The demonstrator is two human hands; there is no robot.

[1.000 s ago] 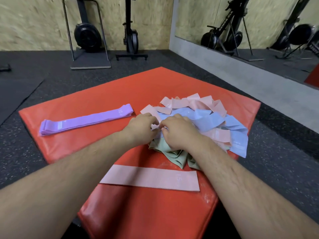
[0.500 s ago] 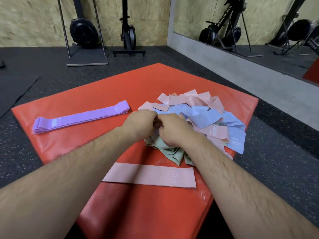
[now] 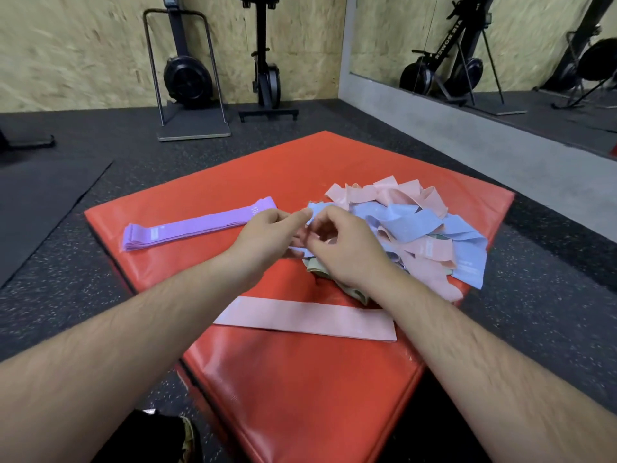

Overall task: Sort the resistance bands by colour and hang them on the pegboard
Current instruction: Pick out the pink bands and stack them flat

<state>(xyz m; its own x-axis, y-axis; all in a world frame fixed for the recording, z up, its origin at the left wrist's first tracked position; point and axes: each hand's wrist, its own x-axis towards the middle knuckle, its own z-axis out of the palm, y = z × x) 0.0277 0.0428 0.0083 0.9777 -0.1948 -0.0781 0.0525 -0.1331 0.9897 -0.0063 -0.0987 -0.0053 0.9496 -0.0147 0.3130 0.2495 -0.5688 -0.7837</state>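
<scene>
The left hand (image 3: 267, 237) and right hand (image 3: 347, 255) each pinched a blue band (image 3: 315, 209) at the left side of the pile (image 3: 424, 228), mid red mat (image 3: 300, 396); their fingers hid most of it. Green bands (image 3: 316, 265) barely showed under the right wrist.

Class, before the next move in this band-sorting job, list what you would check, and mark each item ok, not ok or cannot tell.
1. Left hand pinches the blue band: ok.
2. Right hand holds the same band: cannot tell, its fingertips are hidden.
3. Blue band free of the pile: cannot tell, the hands cover where it runs.
4. Bare spot on the mat for a blue stack: ok.
5. Purple stack lies apart from the pile: ok.
6. Pink band lies flat: ok.
</scene>
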